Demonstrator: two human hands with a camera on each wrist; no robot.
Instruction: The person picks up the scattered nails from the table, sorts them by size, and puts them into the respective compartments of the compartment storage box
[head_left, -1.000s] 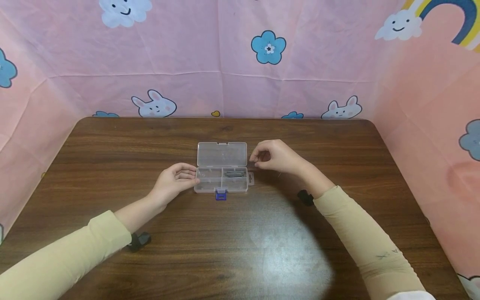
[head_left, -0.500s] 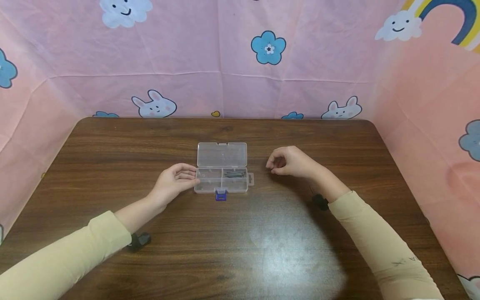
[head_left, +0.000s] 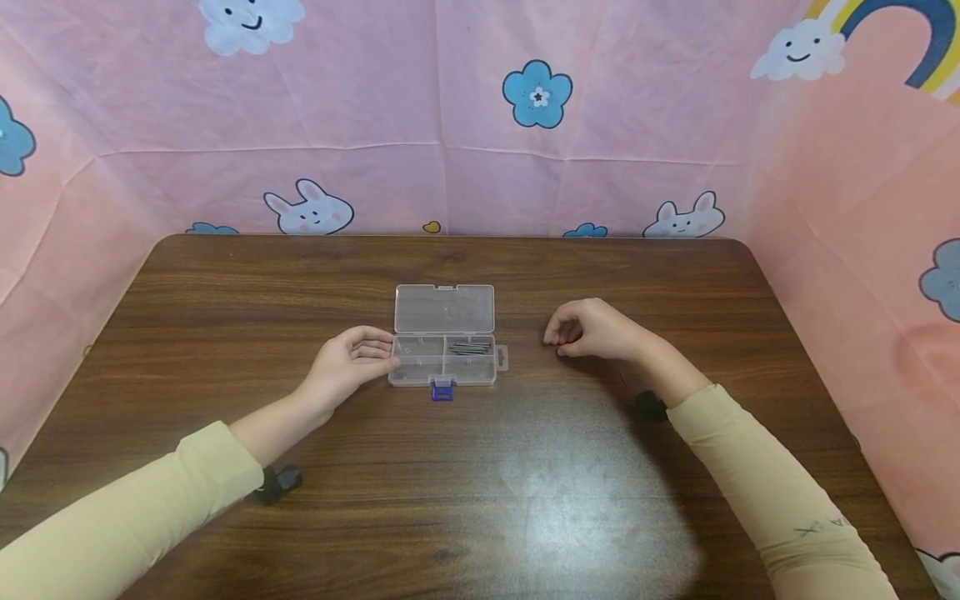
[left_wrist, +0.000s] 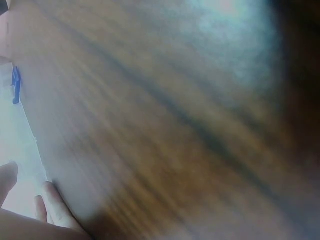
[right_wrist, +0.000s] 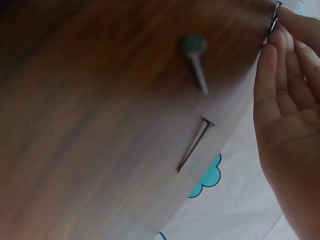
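A clear plastic compartment box lies with its lid folded back; its blue latch points to the near side. Several nails fill the back right compartment. My left hand holds the box's left end, thumb on the rim. To the right of the box, my right hand is down at the tabletop, fingers curled. In the right wrist view, a dark nail shows between its thumb and fingertips. Two more nails appear there: one thin nail and one blurred, round-headed nail.
The brown wooden table reaches back to a pink patterned cloth, which also hangs on both sides. A clear hanging tab sticks out from the box's right end. Dark wrist cameras sit under both forearms.
My right hand has moved from beside the box's lid to the right and nearer, down to the tabletop. The left hand and the box stay in place.
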